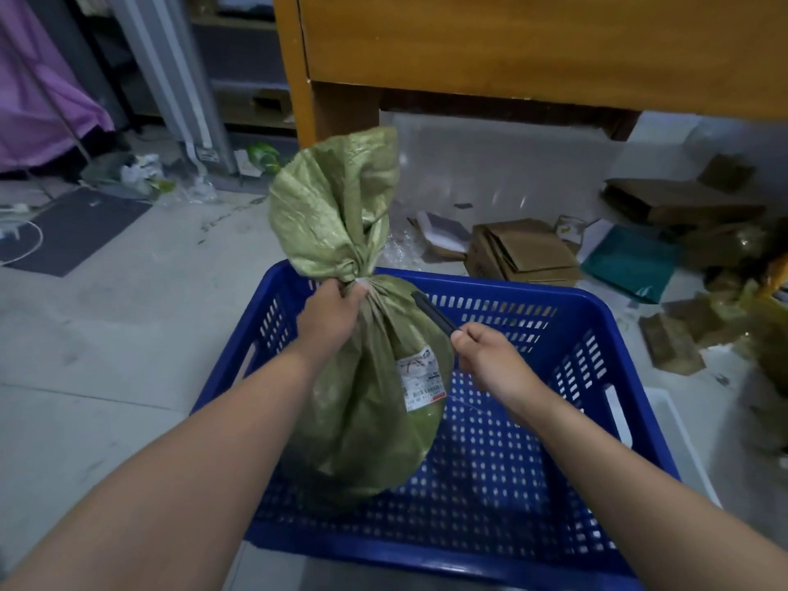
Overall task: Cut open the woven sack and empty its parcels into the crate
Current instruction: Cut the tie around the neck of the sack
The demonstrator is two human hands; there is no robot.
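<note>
sack (362, 420) hides its contents; left hand (330, 317) covers the tie.

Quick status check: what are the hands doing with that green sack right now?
Left hand gripping green sack at tied neck, sack standing in blue crate. Right hand holding black cutter near knot. Sack uncut. Nothing blocking.

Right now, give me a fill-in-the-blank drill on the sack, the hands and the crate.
1. The left hand grips the sack at its tied ____.
2. The right hand holds a black ____.
3. The sack stands inside the ____ crate.
4. The sack's white label faces the ____ hand.

Missing words: neck; cutter; blue; right
</note>
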